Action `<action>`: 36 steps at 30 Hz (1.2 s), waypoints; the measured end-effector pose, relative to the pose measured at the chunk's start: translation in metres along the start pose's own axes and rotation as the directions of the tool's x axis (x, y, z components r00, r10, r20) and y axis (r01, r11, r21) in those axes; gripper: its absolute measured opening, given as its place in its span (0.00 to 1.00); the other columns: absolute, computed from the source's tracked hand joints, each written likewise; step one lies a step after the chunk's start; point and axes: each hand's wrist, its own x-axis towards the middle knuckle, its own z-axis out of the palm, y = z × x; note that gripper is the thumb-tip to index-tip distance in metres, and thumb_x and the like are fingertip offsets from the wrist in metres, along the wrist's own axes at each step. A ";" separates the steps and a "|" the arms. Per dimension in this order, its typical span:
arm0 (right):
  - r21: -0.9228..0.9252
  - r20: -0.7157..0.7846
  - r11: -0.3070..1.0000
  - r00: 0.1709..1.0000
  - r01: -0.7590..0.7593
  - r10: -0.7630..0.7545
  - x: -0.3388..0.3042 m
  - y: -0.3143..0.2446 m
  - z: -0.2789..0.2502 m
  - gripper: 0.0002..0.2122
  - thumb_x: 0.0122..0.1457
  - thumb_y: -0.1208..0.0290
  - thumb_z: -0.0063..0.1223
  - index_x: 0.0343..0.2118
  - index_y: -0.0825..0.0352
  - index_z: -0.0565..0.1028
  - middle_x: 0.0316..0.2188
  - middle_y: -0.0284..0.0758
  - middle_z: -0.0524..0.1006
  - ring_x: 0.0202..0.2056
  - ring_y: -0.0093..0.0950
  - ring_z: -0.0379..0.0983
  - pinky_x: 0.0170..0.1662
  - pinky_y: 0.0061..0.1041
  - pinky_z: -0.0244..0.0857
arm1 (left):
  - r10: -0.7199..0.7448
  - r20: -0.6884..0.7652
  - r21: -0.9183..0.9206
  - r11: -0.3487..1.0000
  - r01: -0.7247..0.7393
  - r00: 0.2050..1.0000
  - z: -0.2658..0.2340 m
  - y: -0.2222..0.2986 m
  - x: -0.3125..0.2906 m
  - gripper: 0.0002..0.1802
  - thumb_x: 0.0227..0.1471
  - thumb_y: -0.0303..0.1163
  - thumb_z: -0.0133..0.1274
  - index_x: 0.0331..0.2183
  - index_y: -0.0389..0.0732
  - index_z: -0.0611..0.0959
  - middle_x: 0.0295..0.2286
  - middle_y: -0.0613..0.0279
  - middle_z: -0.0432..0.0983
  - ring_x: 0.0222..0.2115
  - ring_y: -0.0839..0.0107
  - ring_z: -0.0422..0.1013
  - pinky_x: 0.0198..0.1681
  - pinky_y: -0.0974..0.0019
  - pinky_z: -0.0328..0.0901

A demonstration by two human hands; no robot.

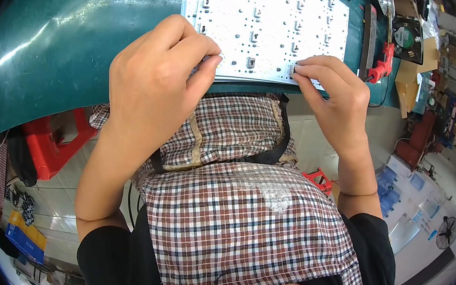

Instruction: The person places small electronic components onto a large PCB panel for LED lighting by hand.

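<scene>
A white circuit board panel [265,25] lies on the green table mat, dotted with small dark holes and several small metal-and-black components [251,62]. My left hand [163,65] hovers over the panel's left edge, thumb and forefinger pressed together in a pinch; anything between the tips is too small to make out. At the near edge of the panel, my right hand [334,88] pinches a small grey component [292,70] between thumb and fingertips, right at the board's surface. Both wrists are bent inward above my checked apron.
The green mat [76,41] spreads to the left. Right of the panel are a dark bar [367,42], a red-handled tool [382,66], a black fan [409,40] and cardboard pieces [407,85]. A red stool [51,146] stands below the table, with a person at far left.
</scene>
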 end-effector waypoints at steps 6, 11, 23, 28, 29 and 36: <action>-0.110 -0.041 0.989 0.994 0.098 -0.103 0.002 -0.005 0.004 0.07 0.49 0.81 0.67 0.32 0.67 0.81 0.33 0.34 0.81 0.30 0.32 0.80 0.32 0.28 0.74 | 0.003 -0.001 -0.001 1.000 -0.003 1.000 0.000 0.000 0.000 0.06 0.48 0.24 0.66 0.32 0.39 0.87 0.27 0.66 0.76 0.21 0.75 0.72 0.24 0.72 0.64; -0.190 -0.063 0.969 0.983 0.157 -0.172 -0.002 -0.003 0.009 0.08 0.48 0.81 0.68 0.31 0.68 0.80 0.33 0.33 0.81 0.30 0.31 0.80 0.31 0.27 0.74 | 0.003 -0.008 -0.005 1.000 -0.003 1.000 0.001 0.000 0.000 0.06 0.48 0.24 0.66 0.31 0.39 0.87 0.27 0.65 0.76 0.21 0.74 0.72 0.24 0.72 0.65; -0.102 0.002 0.992 0.997 0.072 -0.073 0.008 -0.005 0.006 0.05 0.50 0.81 0.65 0.29 0.66 0.80 0.31 0.32 0.79 0.29 0.31 0.78 0.30 0.29 0.72 | -0.002 -0.013 -0.010 1.000 0.002 1.000 0.001 -0.002 0.001 0.05 0.48 0.24 0.66 0.31 0.40 0.87 0.27 0.65 0.76 0.21 0.73 0.73 0.25 0.71 0.65; -0.078 -0.019 0.997 0.999 0.025 -0.026 0.007 -0.006 0.005 0.05 0.51 0.80 0.66 0.30 0.67 0.81 0.30 0.32 0.79 0.29 0.33 0.78 0.31 0.29 0.71 | -0.031 -0.038 -0.084 0.996 0.028 0.999 -0.002 -0.006 0.001 0.07 0.49 0.23 0.65 0.34 0.39 0.88 0.27 0.66 0.76 0.21 0.76 0.71 0.23 0.73 0.63; -0.001 -0.015 1.000 1.000 -0.022 0.022 0.007 -0.005 0.000 0.06 0.52 0.81 0.66 0.33 0.68 0.82 0.31 0.35 0.80 0.30 0.31 0.78 0.33 0.27 0.71 | -0.021 -0.039 -0.082 0.996 0.017 0.999 -0.003 -0.005 0.003 0.07 0.49 0.23 0.65 0.34 0.39 0.88 0.27 0.66 0.76 0.21 0.76 0.71 0.23 0.73 0.63; -0.212 -0.212 0.847 0.869 -0.487 0.447 -0.012 0.063 -0.010 0.08 0.65 0.75 0.55 0.41 0.73 0.82 0.36 0.42 0.78 0.33 0.38 0.76 0.39 0.31 0.70 | -0.339 -0.072 0.047 0.938 0.342 0.938 -0.008 -0.007 0.006 0.12 0.58 0.28 0.57 0.44 0.42 0.88 0.29 0.60 0.75 0.24 0.62 0.74 0.29 0.60 0.68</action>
